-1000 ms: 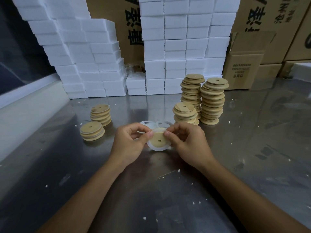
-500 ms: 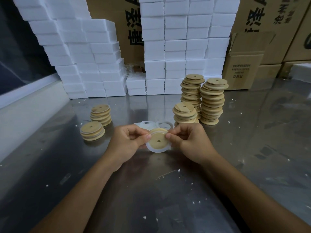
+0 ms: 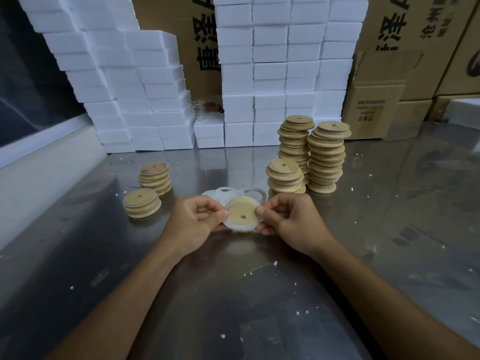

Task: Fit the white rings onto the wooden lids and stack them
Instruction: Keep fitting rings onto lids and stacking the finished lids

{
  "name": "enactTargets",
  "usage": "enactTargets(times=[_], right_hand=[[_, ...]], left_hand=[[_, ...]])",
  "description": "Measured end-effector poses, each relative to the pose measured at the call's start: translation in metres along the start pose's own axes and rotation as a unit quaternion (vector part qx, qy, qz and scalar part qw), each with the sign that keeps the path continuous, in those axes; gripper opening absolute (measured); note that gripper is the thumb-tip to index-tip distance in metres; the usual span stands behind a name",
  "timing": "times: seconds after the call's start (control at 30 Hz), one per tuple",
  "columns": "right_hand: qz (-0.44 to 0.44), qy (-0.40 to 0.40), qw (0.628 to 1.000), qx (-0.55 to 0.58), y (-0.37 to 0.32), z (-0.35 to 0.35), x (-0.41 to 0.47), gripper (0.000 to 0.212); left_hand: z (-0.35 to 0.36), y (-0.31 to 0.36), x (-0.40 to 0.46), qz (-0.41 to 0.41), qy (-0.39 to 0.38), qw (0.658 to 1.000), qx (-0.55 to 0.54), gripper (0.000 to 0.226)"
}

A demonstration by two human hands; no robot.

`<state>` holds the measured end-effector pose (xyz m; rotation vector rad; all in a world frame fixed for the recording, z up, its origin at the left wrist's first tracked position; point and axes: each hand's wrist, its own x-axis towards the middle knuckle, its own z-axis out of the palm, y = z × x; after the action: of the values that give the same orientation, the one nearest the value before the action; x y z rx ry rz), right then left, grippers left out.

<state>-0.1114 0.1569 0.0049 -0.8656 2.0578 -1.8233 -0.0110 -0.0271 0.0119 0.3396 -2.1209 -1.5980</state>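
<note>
Left hand [image 3: 193, 222] and right hand [image 3: 285, 219] pinch one wooden lid [image 3: 242, 215] between them, white ring [image 3: 239, 227] half on. Suggest rotating and thumbing the rim evenly.

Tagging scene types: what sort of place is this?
Likely a small factory packing or assembly bench: stacks of wooden lids on a steel table, white foam boxes and printed cartons piled behind.
</note>
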Motion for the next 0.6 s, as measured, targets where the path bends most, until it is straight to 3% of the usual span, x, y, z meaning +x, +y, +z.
enactTargets(times=[0.2,0.4,0.6], right_hand=[[-0.007,0.008,1.0,0.017,0.0005,0.0002,0.0009,0.009],[-0.04,0.035,0.999,-0.006,0.0022,0.0022,0.0004,0.008],[-0.031,0.022,0.999,0.014,0.0014,-0.0009,0.0015,0.01]], left_hand=[[0.0023,0.0004,-0.0004,-0.017,0.004,0.998,-0.052,0.009],[0.0097,0.0006,-0.0021,0.024,0.063,0.998,-0.019,0.014],[0.0044,-0.0002,-0.0005,0.021,0.047,0.999,0.004,0.016]])
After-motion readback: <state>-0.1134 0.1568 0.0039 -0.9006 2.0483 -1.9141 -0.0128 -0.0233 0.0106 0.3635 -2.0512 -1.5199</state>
